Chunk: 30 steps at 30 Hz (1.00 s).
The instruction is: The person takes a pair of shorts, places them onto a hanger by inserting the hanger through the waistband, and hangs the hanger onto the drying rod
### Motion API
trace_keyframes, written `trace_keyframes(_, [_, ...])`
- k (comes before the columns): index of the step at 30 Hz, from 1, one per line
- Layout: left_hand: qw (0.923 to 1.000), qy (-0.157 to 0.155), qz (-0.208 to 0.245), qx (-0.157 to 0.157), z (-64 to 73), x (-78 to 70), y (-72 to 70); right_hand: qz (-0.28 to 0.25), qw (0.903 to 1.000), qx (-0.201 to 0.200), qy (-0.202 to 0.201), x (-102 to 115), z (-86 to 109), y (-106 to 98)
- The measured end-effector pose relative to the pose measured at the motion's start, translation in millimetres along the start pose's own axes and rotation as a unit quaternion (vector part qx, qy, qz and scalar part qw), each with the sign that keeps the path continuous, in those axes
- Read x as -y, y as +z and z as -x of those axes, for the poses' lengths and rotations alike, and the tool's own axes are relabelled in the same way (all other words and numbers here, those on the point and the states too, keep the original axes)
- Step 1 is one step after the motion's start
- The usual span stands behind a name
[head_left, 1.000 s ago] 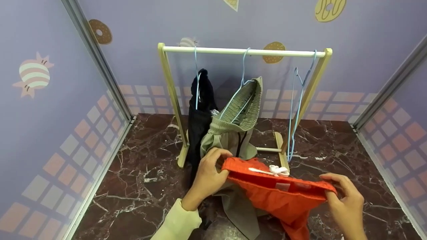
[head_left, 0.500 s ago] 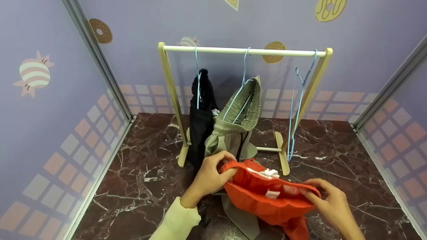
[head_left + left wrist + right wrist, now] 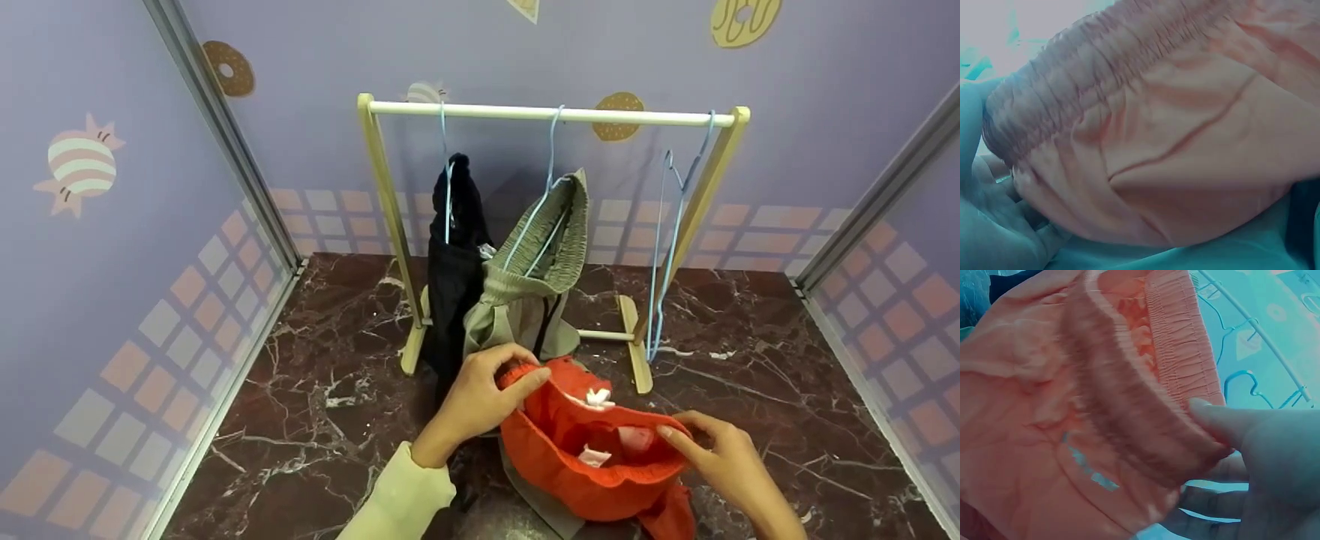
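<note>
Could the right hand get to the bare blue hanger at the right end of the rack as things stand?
Probably yes: nothing visible stands between the right hand and the bare blue hanger. The hand pinches the orange garment, though, so it would likely need to let go first.

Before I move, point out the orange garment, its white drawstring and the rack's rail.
Orange garment (image 3: 577, 487): head view, outer cloth, near side.
White drawstring (image 3: 598, 398): head view, bunched part.
Rack's rail (image 3: 510, 112): head view, stretch left of centre.
</note>
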State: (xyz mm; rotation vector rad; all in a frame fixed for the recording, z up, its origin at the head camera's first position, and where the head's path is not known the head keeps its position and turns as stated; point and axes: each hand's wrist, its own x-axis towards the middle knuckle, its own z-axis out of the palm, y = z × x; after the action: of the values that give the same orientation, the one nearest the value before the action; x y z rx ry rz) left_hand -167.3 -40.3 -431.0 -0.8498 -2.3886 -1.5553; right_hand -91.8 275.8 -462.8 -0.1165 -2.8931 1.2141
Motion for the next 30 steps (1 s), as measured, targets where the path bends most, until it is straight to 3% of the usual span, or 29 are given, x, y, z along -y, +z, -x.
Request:
trace_keyframes(8, [0.9979,-0.008,-0.032,-0.055,-0.5,0.3,6.3,0.006,0.9996,0.018,-0.023,-1.0,-2.3,4.3])
trace_keyframes(16, [0.9949,-0.030,-0.045,-0.085,-1.0,-2.0,7.8,0.007,0.9991,0.028,-0.032,-1.6,-1.3,3.3])
trace_keyframes(22, [0.9945,-0.034,-0.052,-0.084,-2.2,-5.0,9.7,0.004,0.9982,0.031,-0.051,0.7,-3.4,5.7])
trace_keyframes(30, [0.9929,-0.038,-0.074,-0.085,-3.6,-6.7,14.0,-0.045,0.9955,0.061,-0.058,9.1,-4.6,2.8])
